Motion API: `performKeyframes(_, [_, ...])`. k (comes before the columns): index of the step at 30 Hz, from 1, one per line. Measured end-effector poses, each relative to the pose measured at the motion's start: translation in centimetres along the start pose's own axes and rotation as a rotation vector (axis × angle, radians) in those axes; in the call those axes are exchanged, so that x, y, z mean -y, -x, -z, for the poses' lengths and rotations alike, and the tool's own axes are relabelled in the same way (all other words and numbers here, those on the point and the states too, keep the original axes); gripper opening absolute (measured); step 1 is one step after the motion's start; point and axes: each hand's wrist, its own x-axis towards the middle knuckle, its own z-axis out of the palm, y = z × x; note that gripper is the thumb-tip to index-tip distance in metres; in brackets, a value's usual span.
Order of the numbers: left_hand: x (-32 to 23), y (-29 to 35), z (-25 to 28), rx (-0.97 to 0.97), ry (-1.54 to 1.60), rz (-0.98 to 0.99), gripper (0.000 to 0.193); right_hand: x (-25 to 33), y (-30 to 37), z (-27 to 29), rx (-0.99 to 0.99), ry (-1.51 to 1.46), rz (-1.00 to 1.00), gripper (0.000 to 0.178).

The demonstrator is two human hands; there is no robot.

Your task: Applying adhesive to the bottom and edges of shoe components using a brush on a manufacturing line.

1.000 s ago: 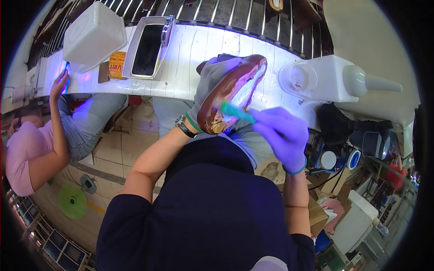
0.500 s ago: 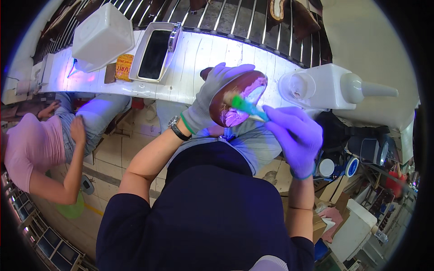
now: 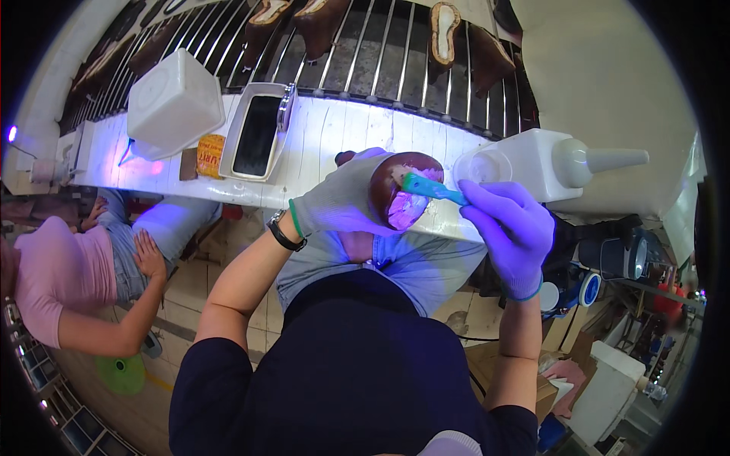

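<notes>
I see left hand (image 3: 338, 199) clamped on brown shoe (image 3: 388, 202), fingertips hidden, held by the near edge of white bench (image 3: 342, 129). Right hand (image 3: 513, 232) pinches green-blue brush (image 3: 432, 188), bristles at the shoe's underside.

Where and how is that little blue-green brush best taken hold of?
Probably by the outer end of its handle, coming from the right: the brush has its bristle end at the underside of the brown shoe, and the slim handle points rightward, away from it. The right hand grips that outer end.
</notes>
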Motion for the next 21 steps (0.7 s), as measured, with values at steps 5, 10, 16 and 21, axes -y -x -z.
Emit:
performKeyframes(5, [-1.7, -1.1, 1.5, 0.083, 0.081, 0.007, 0.093, 1.5, -2.3, 1.9, 0.209, 0.25, 0.156, 0.028])
performKeyframes(10, [-3.7, -2.9, 2.1, 0.153, -0.077, -0.118, 0.092, 1.2, -3.8, 4.2, 0.183, 0.137, 0.114, 0.027])
performKeyframes(16, [-4.2, -3.9, 2.9, 0.238, -0.067, -0.111, 0.066, 0.8, -3.8, 3.5, 0.305, 0.234, 0.155, 0.021])
performKeyframes(21, [-0.4, -3.1, 5.5, 0.153, 0.03, 0.121, 0.065, -2.2, -0.7, 5.0, 0.017, 0.235, -0.341, 0.019])
